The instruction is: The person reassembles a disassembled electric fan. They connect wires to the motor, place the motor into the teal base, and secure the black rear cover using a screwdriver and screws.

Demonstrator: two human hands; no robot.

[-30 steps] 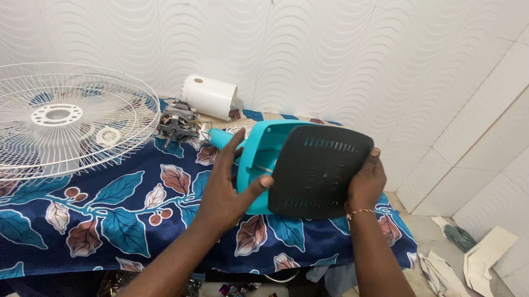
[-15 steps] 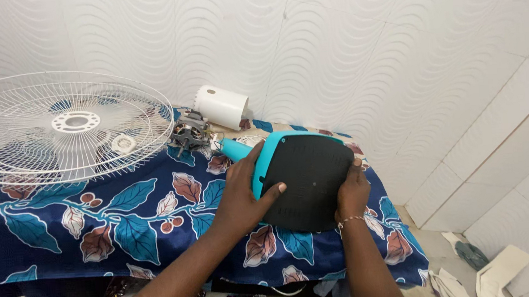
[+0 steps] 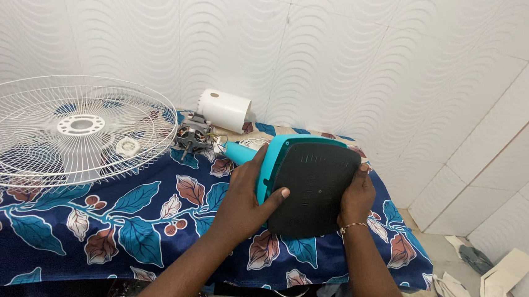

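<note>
A teal fan base (image 3: 272, 163) with a black vented bottom plate (image 3: 312, 185) lies tilted on the table, plate facing me. My left hand (image 3: 243, 196) grips its left edge, thumb pressed on the black plate. On the right edge of the plate rests my right hand (image 3: 356, 196), fingers curled around it; a thin bracelet shows at the wrist. A teal stem (image 3: 238, 151) sticks out from the base toward the back.
A white wire fan guard (image 3: 67, 128) lies at the left on the leaf-patterned blue cloth (image 3: 113, 208). A bare fan motor (image 3: 192, 137) and a white cylindrical motor cover (image 3: 224, 110) sit near the tiled wall. Paper scraps (image 3: 503, 271) lie on the floor at the right.
The black plate was held off the teal base a second ago; now it sits flush against it. Both hands and the base have lowered closer to the table.
</note>
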